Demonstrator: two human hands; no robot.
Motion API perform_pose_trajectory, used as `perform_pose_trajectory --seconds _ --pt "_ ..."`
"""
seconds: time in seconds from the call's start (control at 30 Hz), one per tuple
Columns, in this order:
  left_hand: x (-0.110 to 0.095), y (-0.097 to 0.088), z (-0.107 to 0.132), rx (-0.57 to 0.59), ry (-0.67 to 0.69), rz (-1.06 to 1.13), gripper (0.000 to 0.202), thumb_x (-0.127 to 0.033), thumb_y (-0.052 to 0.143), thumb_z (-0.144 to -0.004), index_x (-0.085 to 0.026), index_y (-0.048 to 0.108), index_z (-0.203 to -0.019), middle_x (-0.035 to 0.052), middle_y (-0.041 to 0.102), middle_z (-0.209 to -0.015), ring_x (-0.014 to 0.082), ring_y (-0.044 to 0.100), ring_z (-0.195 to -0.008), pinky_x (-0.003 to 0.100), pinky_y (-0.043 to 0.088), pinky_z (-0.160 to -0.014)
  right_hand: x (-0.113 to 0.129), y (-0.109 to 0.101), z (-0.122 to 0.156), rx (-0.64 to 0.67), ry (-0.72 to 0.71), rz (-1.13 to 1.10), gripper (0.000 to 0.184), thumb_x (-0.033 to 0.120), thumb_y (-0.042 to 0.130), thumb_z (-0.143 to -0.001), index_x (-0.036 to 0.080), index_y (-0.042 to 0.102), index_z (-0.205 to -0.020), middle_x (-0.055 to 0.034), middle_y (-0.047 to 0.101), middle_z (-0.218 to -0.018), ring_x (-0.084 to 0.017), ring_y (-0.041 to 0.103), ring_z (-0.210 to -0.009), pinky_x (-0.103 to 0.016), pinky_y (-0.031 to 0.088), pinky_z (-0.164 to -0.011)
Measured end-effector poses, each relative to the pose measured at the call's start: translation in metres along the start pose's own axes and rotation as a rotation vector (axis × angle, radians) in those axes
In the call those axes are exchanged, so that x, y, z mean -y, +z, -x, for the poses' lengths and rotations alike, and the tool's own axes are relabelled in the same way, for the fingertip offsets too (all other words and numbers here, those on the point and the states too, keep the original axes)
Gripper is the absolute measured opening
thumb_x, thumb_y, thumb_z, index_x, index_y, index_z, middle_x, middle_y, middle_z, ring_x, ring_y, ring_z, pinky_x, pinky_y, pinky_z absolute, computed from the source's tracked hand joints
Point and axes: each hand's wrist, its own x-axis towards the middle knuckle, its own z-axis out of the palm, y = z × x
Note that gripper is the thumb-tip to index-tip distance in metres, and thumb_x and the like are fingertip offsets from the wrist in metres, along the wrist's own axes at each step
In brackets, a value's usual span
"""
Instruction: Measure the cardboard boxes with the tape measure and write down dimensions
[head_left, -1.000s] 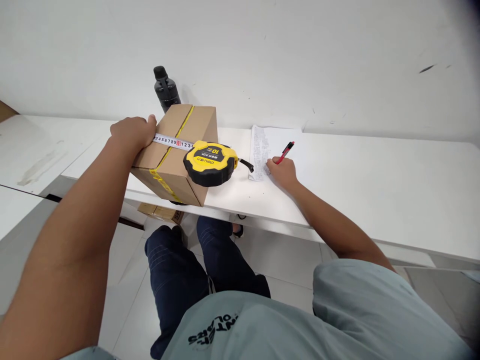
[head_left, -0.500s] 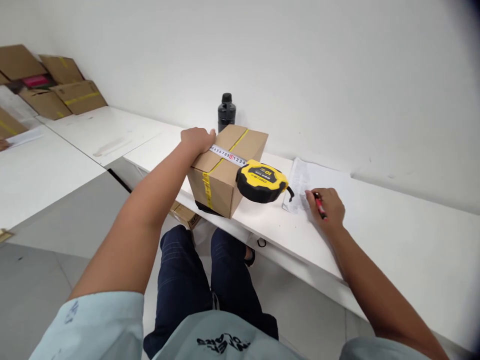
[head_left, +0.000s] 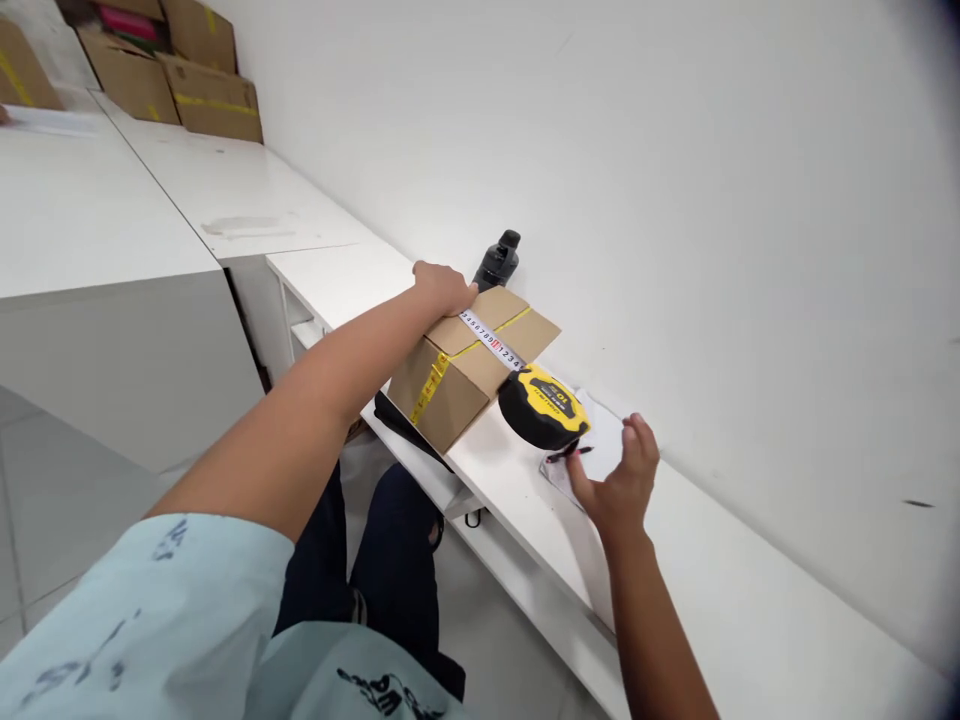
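Note:
My left hand [head_left: 442,288] rests on the far edge of a brown cardboard box [head_left: 457,385] with yellow tape and pins the end of the white tape blade [head_left: 491,340] there. The blade runs across the box's top to the yellow and black tape measure case [head_left: 544,405], which hangs off the box's near corner above the white desk [head_left: 510,490]. My right hand [head_left: 619,478] hovers just right of the case, fingers apart, over a sheet of paper [head_left: 604,445]. A red and black pen [head_left: 566,455] lies on the paper at its fingertips.
A black bottle [head_left: 499,262] stands behind the box against the white wall. A flat black object [head_left: 397,415] pokes out beneath the box. More cardboard boxes [head_left: 210,95] are stacked on the white desks at the far left. My legs are below the desk edge.
The view has swung to the left. My right hand left its writing pose, opened, and moved toward the tape measure case; the pen now lies on the paper. My left hand stays on the tape's end.

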Motion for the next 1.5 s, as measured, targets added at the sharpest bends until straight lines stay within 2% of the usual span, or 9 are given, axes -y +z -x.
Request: perform_pose_trajectory --seconds 0.1,0.2,0.27,0.43,0.63,0.77,1.1,1.33,1.5 --pt "0.002 0.002 -0.002 0.006 0.008 0.003 0.076 -0.058 0.022 -0.105 -0.013 0.071 -0.142 0.0221 0.070 -0.142 0.0422 0.064 -0.129 0.054 0.042 -0.109 0.042 -0.004 -0.031 -0.075 -0.271 0.025 0.078 0.059 0.078 -0.080 0.029 0.046 -0.144 -0.0223 0.056 -0.146 -0.042 0.052 -0.146 -0.064 0.048 -0.114" --pt "0.003 0.002 -0.004 0.011 0.018 -0.001 0.077 -0.059 0.023 -0.105 -0.009 0.071 -0.139 0.0247 0.071 -0.140 0.0414 0.065 -0.128 0.051 0.046 -0.106 0.068 -0.003 -0.061 0.030 -0.298 -0.016 0.063 0.062 0.079 -0.079 0.029 0.060 -0.129 -0.0176 0.069 -0.134 -0.037 0.063 -0.134 -0.059 0.046 -0.117" --pt "0.005 0.002 -0.004 0.018 0.023 -0.009 0.077 -0.059 0.023 -0.105 -0.009 0.072 -0.138 0.0249 0.071 -0.140 0.0407 0.066 -0.128 0.050 0.048 -0.103 0.076 -0.002 -0.073 0.062 -0.218 -0.055 0.064 0.065 0.077 -0.080 0.026 0.063 -0.129 -0.0167 0.075 -0.123 -0.035 0.070 -0.121 -0.054 0.051 -0.114" --pt "0.007 -0.001 -0.003 0.093 -0.022 -0.035 0.077 -0.060 0.021 -0.106 -0.012 0.070 -0.141 0.0228 0.071 -0.141 0.0383 0.067 -0.129 0.049 0.050 -0.104 0.079 -0.002 -0.083 -0.081 0.101 -0.241 0.084 0.073 0.066 -0.084 0.019 0.056 -0.148 -0.0172 0.076 -0.115 -0.032 0.075 -0.095 -0.047 0.062 -0.091" --pt "0.007 -0.006 -0.002 0.128 -0.019 -0.081 0.079 -0.060 0.018 -0.106 -0.011 0.070 -0.140 0.0228 0.070 -0.142 0.0376 0.067 -0.130 0.047 0.050 -0.106 0.079 -0.011 -0.099 -0.041 0.349 -0.631 0.066 0.070 0.068 -0.089 0.029 0.066 -0.140 -0.0107 0.072 -0.134 -0.030 0.073 -0.114 -0.047 0.064 -0.096" --pt "0.007 -0.008 -0.004 0.140 -0.035 -0.111 0.079 -0.060 0.016 -0.107 -0.013 0.072 -0.137 0.0211 0.071 -0.141 0.0377 0.067 -0.129 0.048 0.051 -0.107 0.078 -0.011 -0.102 0.042 0.455 -0.735 0.067 0.069 0.071 -0.088 0.032 0.064 -0.144 -0.0083 0.074 -0.130 -0.028 0.075 -0.104 -0.045 0.066 -0.087" --pt "0.006 -0.006 -0.008 0.138 -0.032 -0.118 0.078 -0.061 0.016 -0.107 -0.014 0.073 -0.135 0.0196 0.073 -0.139 0.0377 0.068 -0.129 0.047 0.051 -0.108 0.091 -0.023 -0.095 0.013 0.208 -0.458 0.065 0.066 0.071 -0.087 0.030 0.065 -0.140 -0.0043 0.077 -0.098 -0.023 0.071 -0.071 -0.037 0.061 -0.071" --pt "0.005 -0.008 -0.006 0.136 -0.031 -0.108 0.077 -0.058 0.016 -0.108 -0.013 0.071 -0.138 0.0207 0.072 -0.139 0.0378 0.067 -0.128 0.048 0.051 -0.107 0.093 -0.004 -0.095 -0.182 0.201 -0.487 0.060 0.060 0.063 -0.094 0.026 0.059 -0.144 -0.0114 0.075 -0.124 -0.027 0.075 -0.098 -0.043 0.064 -0.086" --pt "0.002 -0.005 0.000 0.007 0.021 -0.098 0.075 -0.056 0.017 -0.110 -0.012 0.075 -0.128 0.0208 0.076 -0.128 0.0372 0.070 -0.119 0.047 0.053 -0.098 0.093 0.011 -0.091 -0.336 -0.037 -0.396 0.056 0.059 0.066 -0.091 0.024 0.064 -0.135 -0.0161 0.073 -0.125 -0.034 0.072 -0.118 -0.053 0.062 -0.101"
